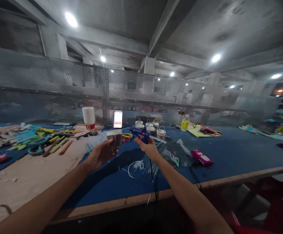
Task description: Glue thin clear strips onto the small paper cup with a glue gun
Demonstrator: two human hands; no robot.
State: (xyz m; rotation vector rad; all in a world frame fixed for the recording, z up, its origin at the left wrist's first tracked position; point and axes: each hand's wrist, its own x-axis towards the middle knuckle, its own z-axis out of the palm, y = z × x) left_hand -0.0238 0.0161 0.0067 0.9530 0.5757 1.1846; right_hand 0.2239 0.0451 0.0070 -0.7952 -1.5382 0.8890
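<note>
My left hand (99,155) is closed round a small cup (114,138) with a pale rim and a shadowed side. A blue hot glue gun (140,134) is gripped in my right hand (149,149), its nozzle pointing left toward the cup but apart from it. A whitish glue stick (159,140) juts from the gun's back, and its black cord (152,175) drops over the table edge. Just beyond the gun stand several small white cups with thin looped handles (160,133). Below my hands lie clear thin strands (152,162) and a white scrap (138,165).
Scissors (36,146), tools and coloured scraps crowd the left of the blue table (238,152). At the back are stacked paper cups (89,117), a lit phone screen (118,119) and a yellow bottle (185,123). A magenta device (201,157) lies right. Perforated metal panels (131,86) stand behind.
</note>
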